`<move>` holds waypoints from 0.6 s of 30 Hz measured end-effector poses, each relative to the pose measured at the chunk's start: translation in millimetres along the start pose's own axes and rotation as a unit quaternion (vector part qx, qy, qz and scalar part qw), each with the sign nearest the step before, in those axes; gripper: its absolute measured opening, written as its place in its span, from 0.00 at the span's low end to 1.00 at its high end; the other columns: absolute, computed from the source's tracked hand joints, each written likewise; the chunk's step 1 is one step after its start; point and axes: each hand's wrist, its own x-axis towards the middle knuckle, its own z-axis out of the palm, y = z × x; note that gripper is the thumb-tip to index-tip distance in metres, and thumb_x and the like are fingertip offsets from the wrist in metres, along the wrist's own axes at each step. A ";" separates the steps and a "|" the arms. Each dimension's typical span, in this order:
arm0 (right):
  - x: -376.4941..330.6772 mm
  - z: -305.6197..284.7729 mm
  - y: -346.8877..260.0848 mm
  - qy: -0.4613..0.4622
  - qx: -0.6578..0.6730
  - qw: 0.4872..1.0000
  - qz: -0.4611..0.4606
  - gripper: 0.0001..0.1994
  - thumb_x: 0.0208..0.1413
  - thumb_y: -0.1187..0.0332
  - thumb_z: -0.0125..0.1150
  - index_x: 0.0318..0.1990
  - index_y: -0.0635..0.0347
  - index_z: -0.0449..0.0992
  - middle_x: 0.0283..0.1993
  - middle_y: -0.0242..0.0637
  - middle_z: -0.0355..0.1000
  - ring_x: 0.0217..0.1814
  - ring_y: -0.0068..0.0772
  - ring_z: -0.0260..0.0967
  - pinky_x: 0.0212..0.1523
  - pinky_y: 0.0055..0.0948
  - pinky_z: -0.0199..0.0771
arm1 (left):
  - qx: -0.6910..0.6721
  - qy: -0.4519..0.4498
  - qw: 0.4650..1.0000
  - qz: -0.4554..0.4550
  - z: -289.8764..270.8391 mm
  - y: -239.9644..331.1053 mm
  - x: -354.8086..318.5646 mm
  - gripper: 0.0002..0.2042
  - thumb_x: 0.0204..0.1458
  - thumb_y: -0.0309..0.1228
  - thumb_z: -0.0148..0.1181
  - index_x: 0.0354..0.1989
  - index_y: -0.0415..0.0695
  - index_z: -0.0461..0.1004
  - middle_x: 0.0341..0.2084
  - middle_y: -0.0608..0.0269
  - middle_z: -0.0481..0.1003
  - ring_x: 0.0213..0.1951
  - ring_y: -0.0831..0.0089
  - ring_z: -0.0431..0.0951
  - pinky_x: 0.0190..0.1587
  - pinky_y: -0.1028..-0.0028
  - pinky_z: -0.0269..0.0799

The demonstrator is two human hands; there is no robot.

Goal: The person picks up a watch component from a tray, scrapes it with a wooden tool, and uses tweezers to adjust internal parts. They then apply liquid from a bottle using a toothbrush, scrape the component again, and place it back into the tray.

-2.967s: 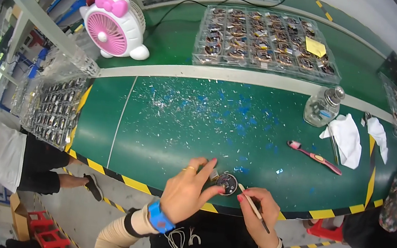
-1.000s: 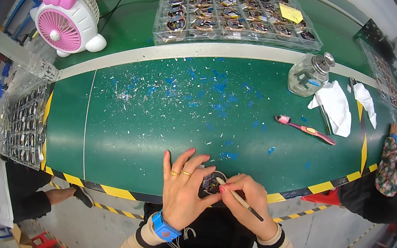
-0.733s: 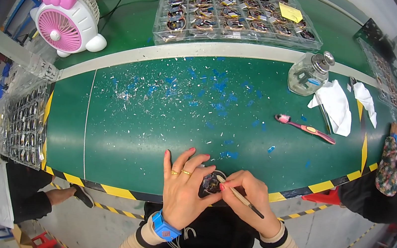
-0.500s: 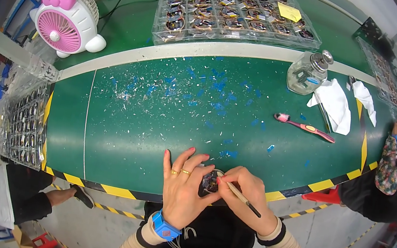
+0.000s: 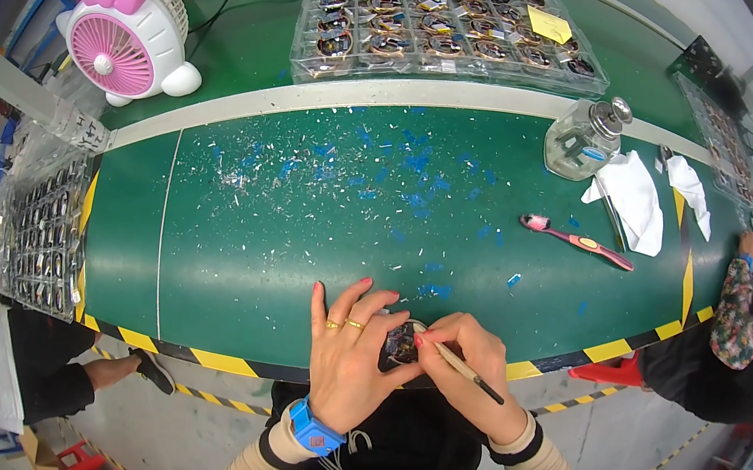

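At the near edge of the green table, my left hand pinches a small dark round electronic assembly between thumb and index finger. Its other fingers are spread over the tabletop. My right hand grips a thin, light-wood stick tool with a dark rear end. The tool's front end meets the assembly's upper right rim; fingers hide its working tip, so its exact kind does not show.
White and blue scraps litter the table. Rightward lie a pink toothbrush, a lidded glass jar and white cloths. Behind stand a clear tray of assemblies and a pink-white fan. A co-worker's arm is far right.
My right hand and the rear end of the stick tool have shifted slightly right and up. My left hand keeps its hold on the assembly, nearly still.
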 end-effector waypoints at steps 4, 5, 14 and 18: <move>3.1 -7.2 -1.4 -0.033 0.054 0.995 0.076 0.04 0.56 0.77 0.62 0.35 0.65 0.72 0.30 0.37 0.72 0.29 0.24 0.71 0.27 0.24 0.68 | -0.002 0.001 1.000 0.011 -0.7 -1.1 0.5 0.24 0.32 0.33 0.77 0.42 0.45 0.76 0.50 0.64 0.71 0.62 0.56 0.64 0.68 0.41 0.40; 5.0 -10.2 -0.1 -0.057 0.061 0.991 0.106 0.04 0.56 0.76 0.62 0.35 0.64 0.72 0.30 0.37 0.72 0.29 0.22 0.70 0.27 0.24 0.68 | -0.003 0.001 1.000 0.011 -0.4 -1.3 0.6 0.25 0.32 0.34 0.77 0.42 0.45 0.76 0.50 0.64 0.71 0.62 0.56 0.64 0.68 0.41 0.40; 15.3 -19.2 -4.5 -0.043 0.081 0.984 0.153 0.04 0.55 0.78 0.63 0.37 0.63 0.74 0.33 0.34 0.74 0.33 0.18 0.69 0.32 0.20 0.69 | -0.011 -0.001 1.000 0.016 -1.7 0.1 1.6 0.26 0.34 0.38 0.77 0.44 0.45 0.76 0.50 0.64 0.71 0.61 0.57 0.64 0.67 0.40 0.41; 21.7 -39.5 -8.6 0.007 -0.122 0.992 0.000 0.09 0.53 0.82 0.60 0.41 0.63 0.75 0.40 0.39 0.73 0.35 0.28 0.72 0.34 0.24 0.71 | -0.011 -0.022 1.000 0.018 -5.0 -1.7 2.4 0.27 0.36 0.36 0.76 0.48 0.45 0.76 0.51 0.63 0.71 0.61 0.56 0.64 0.67 0.42 0.40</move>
